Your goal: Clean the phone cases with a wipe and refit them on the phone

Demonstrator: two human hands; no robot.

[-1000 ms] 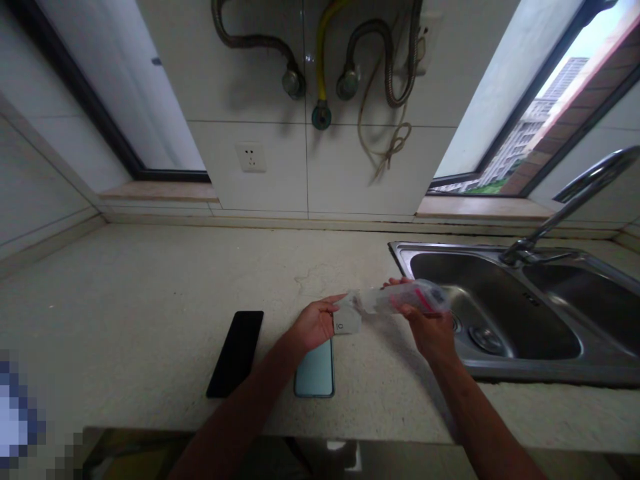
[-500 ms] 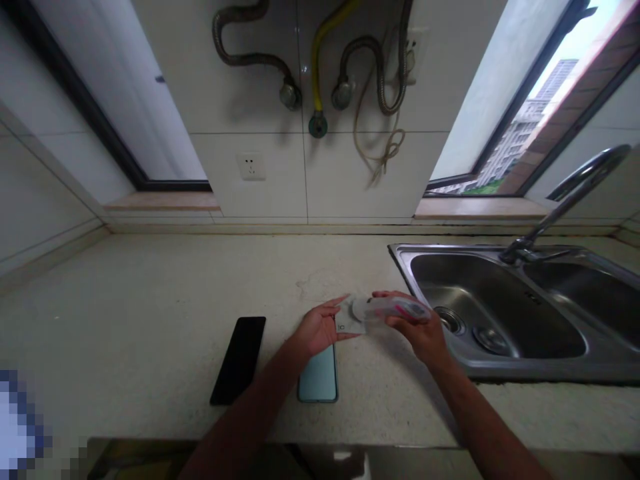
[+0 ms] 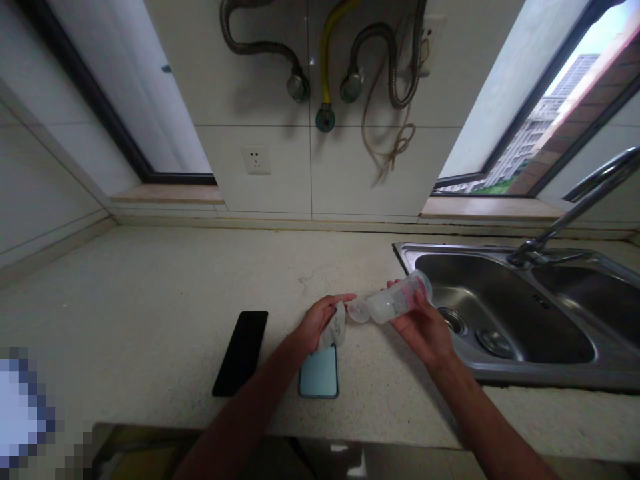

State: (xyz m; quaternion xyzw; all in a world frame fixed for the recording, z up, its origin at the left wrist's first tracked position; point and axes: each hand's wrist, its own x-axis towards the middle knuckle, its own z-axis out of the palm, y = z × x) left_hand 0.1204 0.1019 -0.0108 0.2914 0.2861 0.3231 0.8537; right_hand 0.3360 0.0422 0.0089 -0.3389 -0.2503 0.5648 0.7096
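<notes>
Head view, left to right: speckled stone countertop (image 3: 150, 287) across the lower half of the frame, with a black smartphone (image 3: 240, 353) lying flat at about 8 o'clock from the hands and a pale teal smartphone (image 3: 319, 373) lying flat at about 6 o'clock, just below the left hand (image 3: 317, 325). Left hand closed around a crumpled piece of clear plastic wrap (image 3: 336, 327), its fingertips (image 3: 350, 297) reaching toward the bottle's cap. Hands apart, with a narrow gap between them. High up at 12 o'clock, a white wall socket (image 3: 256, 160) on the tiled wall. Next along, a small clear plastic bottle (image 3: 395, 299) with a pink label, tilted, its round cap (image 3: 359, 310) toward 9 o'clock and its base toward 2 o'clock, clamped in the right hand (image 3: 425, 330) and held off the countertop, close to the rim of a stainless steel double sink (image 3: 405, 248). Farther out at about 2 o'clock, a chrome faucet (image 3: 575, 207). Step in hand, by the look of it: unwrapping, with the wrap bunched in the left hand and the bottle bare. Next move, judging from this grip: a place to put the wrap, freeing the left hand for the cap, and a steady right-hand hold on the smooth bottle.
</notes>
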